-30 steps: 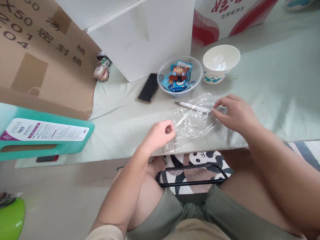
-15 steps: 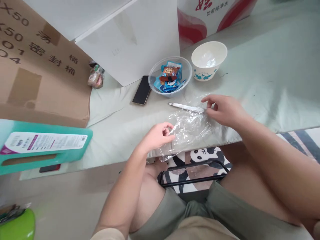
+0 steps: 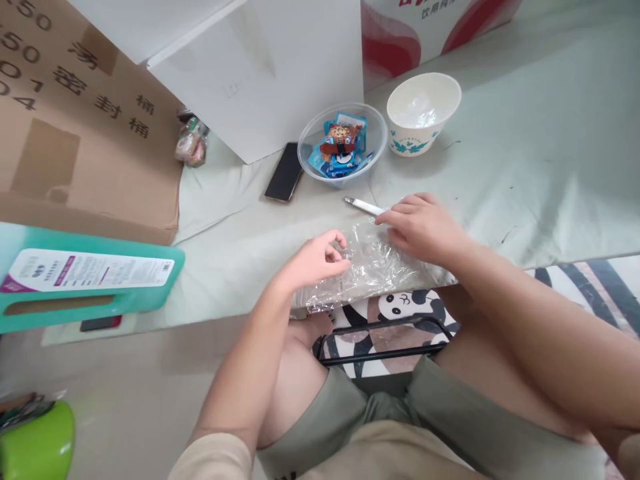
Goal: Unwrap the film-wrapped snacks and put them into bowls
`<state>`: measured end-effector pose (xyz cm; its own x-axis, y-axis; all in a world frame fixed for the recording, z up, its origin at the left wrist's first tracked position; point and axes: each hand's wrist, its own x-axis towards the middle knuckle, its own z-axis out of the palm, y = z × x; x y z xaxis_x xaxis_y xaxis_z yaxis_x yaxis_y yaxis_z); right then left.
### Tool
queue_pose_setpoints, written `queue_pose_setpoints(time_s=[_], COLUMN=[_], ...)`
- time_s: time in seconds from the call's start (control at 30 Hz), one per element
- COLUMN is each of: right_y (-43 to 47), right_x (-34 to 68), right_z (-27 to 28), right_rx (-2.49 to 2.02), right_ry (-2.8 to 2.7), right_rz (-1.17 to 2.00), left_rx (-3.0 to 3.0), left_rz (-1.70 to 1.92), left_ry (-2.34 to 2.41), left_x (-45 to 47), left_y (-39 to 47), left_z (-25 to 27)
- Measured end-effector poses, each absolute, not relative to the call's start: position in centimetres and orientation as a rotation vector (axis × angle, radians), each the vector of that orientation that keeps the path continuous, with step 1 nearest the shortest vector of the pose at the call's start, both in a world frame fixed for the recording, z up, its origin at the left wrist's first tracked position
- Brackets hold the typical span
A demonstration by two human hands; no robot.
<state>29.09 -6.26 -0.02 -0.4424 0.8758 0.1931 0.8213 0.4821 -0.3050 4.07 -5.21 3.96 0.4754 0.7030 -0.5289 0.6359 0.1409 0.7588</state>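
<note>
A crumpled clear plastic wrapper (image 3: 367, 263) lies at the table's front edge, partly hanging over it. My left hand (image 3: 320, 259) is at its left side, fingers curved and thumb apart, with nothing visibly gripped. Over the wrapper's right part is my right hand (image 3: 420, 227), its fingers closed round the near end of a slim white utility knife (image 3: 364, 205). The knife's grey tip points left, and its other end is hidden under the hand. Behind it stands a clear plastic bowl (image 3: 306, 150) of blue and brown snack packets (image 3: 343, 150).
A white paper tub (image 3: 415, 143) with plastic inside stands right of the bowl, and a black phone (image 3: 285, 173) lies left of it. Cardboard (image 3: 100, 180) and white boxes (image 3: 300, 80) rise behind. A green carrier box (image 3: 150, 303) is at the left.
My right hand has moved left and closed over the knife's near end. The wrapper lies flatter. My left hand has barely shifted, its thumb and finger slightly wider apart.
</note>
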Motion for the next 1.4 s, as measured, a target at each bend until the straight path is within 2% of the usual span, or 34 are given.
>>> queue_pose_setpoints(time_s=[0.33, 0.53, 0.97, 1.17, 1.4], right_y=[-6.4, -6.5, -5.8, -4.7, -3.5], right_x=[29.3, 29.6, 31.1, 31.4, 31.9], right_z=[-0.4, -0.1, 1.1, -0.2, -2.2], right_rx=[-1.421, -1.438, -1.554, -1.573, -1.743], right_ry=[-2.411, -2.355, -1.887, -1.729, -1.838], right_rz=[0.236, 0.263, 0.746, 0.58, 0.472], left_rx=[1.488, 1.631, 1.805, 2.032, 2.009], left_rz=[0.301, 0.26, 0.334, 0.339, 0.347], left_ry=[1.345, 1.362, 1.616, 1.475, 1.372], left_x=[3.2, 2.1, 0.3, 0.2, 0.8], left_y=[-4.4, -3.8, -2.5, -1.4, 0.6], left_z=[4.0, 4.3, 3.4, 2.4, 1.6])
